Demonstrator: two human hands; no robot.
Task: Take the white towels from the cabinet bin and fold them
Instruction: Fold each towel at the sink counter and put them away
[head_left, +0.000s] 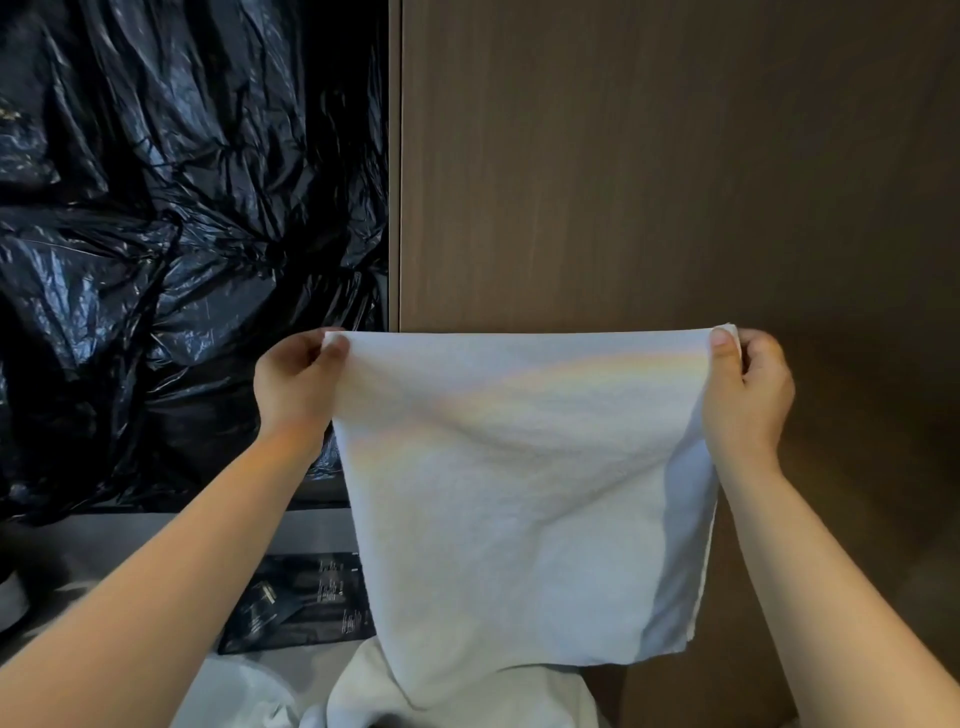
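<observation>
A white towel (519, 493) hangs in front of me, stretched flat between both hands. My left hand (296, 384) pinches its upper left corner. My right hand (748, 389) pinches the upper right corner, where a doubled layer of cloth shows along the right edge. The towel's lower edge hangs down to more white cloth (467, 696) bunched at the bottom of the view; whether that cloth is part of the same towel I cannot tell.
A crinkled black plastic bag (171, 234) fills the open cabinet space at the left. A brown wooden cabinet door (675, 166) stands shut behind the towel. Dark packets with small print (306, 603) lie on a grey shelf (156, 535) below the bag.
</observation>
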